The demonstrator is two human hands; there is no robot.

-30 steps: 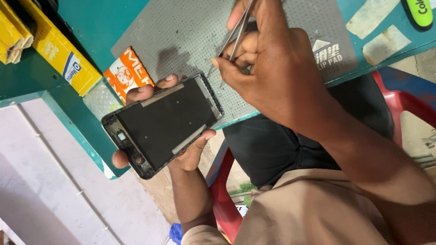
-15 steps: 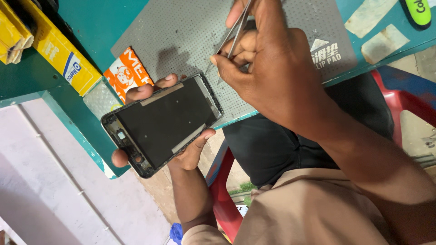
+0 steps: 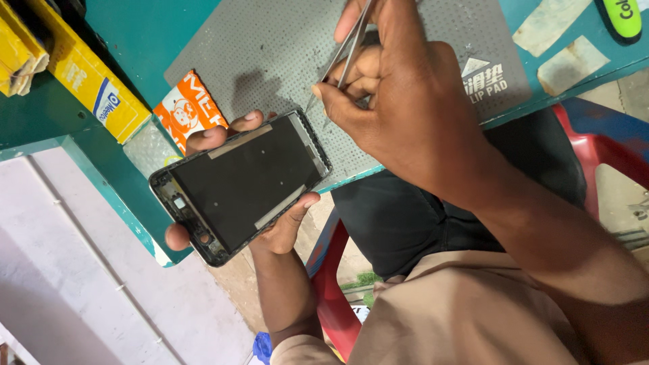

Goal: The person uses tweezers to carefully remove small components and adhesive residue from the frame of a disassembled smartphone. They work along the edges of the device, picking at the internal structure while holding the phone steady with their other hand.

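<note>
Tweezers' (image 3: 348, 47) upper end beyond the top edge, left hand's (image 3: 270, 226) palm behind the phone frame (image 3: 240, 186).

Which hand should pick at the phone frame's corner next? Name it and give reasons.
Right, probably. The right hand pinches the tweezers, whose tips sit close beside the upper corner of the phone frame. The left hand is occupied cradling the frame from beneath.

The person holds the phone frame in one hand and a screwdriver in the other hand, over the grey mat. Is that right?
Not quite. The right hand holds thin metal tweezers, not a screwdriver, as the head view shows. The rest fits: the left hand holds the phone frame at the grey mat.
</note>
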